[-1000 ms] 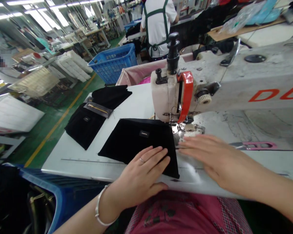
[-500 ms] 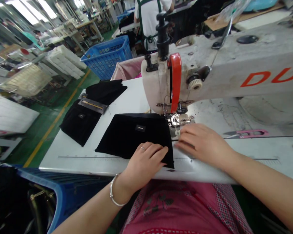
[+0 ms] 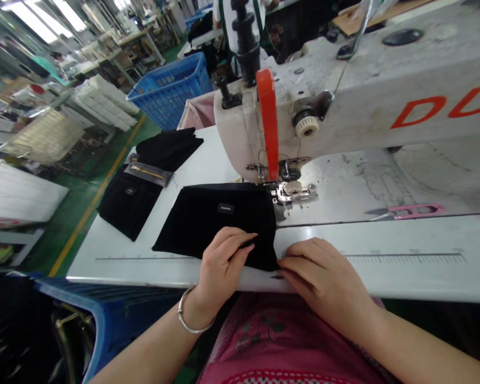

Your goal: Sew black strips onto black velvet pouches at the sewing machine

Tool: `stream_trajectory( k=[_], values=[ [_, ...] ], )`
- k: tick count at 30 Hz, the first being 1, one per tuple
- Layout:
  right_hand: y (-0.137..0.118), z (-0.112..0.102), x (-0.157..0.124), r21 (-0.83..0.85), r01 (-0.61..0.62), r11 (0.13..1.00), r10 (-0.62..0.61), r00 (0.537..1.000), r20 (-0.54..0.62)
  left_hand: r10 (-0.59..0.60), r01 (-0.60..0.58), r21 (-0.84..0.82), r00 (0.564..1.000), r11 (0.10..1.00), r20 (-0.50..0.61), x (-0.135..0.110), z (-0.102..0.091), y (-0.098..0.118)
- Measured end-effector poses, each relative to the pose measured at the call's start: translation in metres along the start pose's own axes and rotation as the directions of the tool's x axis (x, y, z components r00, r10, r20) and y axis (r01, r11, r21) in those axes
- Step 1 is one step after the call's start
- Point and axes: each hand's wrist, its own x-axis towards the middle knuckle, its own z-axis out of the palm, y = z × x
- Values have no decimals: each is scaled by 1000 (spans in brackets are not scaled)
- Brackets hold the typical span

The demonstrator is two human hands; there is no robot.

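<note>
A black fabric panel [image 3: 192, 224] with a small label [image 3: 226, 208] lies flat on the sewing machine table, its upper right corner at the presser foot [image 3: 290, 192]. My left hand [image 3: 226, 261] rests at the panel's lower part, thumb and fingers pinching a bit of the cloth. At the lower right corner of the panel, my right hand [image 3: 320, 274] has its fingertips closed on the fabric edge. The sewing machine [image 3: 344, 101] with its red lever [image 3: 268, 122] stands just beyond both hands.
Pink-handled thread snips [image 3: 414, 212] lie on the table at right. More black pieces [image 3: 134, 200] and a zipper strip [image 3: 149, 173] are stacked at left. A blue crate [image 3: 172, 88] stands behind, another blue bin [image 3: 100, 320] below left. A person [image 3: 240, 32] is at the back.
My right hand has come down from beside the presser foot to the panel's lower right corner. My left hand has shifted slightly left and now pinches the cloth instead of lying on it.
</note>
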Motion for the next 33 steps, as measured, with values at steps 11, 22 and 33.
stream_trajectory(
  k=[11, 22, 33],
  values=[
    [4, -3, -9, 19, 84, 996, -85, 993, 86, 268, -308, 239, 945, 921, 186, 6, -9, 8],
    [4, -5, -11, 23, 92, 995, -93, 995, 42, 349, -450, 221, 857, 865, 378, 1, 6, 8],
    [10, -10, -19, 25, 146, 989, -148, 981, 127, 447, -490, 42, 825, 871, 345, -6, 11, -8]
  ],
)
